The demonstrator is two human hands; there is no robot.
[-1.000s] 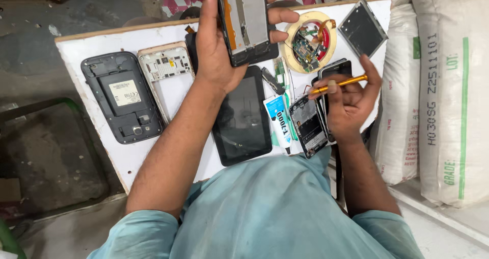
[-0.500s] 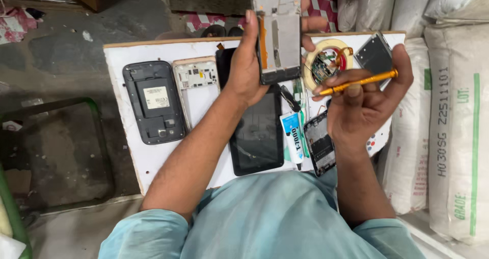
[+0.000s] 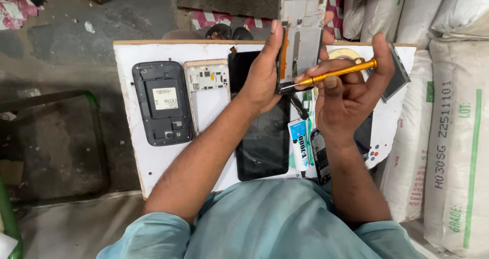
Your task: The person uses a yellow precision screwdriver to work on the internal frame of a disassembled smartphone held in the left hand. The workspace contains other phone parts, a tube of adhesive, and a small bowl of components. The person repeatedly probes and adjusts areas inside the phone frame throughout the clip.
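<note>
Grey metal phone frame with orange strip point(image 3: 301, 34) held upright above the far edge of the white wooden board point(image 3: 153, 162), long axis near-to-far, top end pointing far. Left hand point(image 3: 266, 70) clenched around its lower left edge, thumb on the left side, fingertips showing on the right. Right hand point(image 3: 346, 93) pinches a slim orange screwdriver point(image 3: 338, 72), tip pointing left onto the frame's bottom end. Versus half a second ago: screwdriver tip now touches the frame. Black phone back shell point(image 3: 162, 102) lies left on the board.

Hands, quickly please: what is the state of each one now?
Left hand: closed around the grey rectangular phone frame.
Right hand: closed, holding the thin orange metal screwdriver.
</note>
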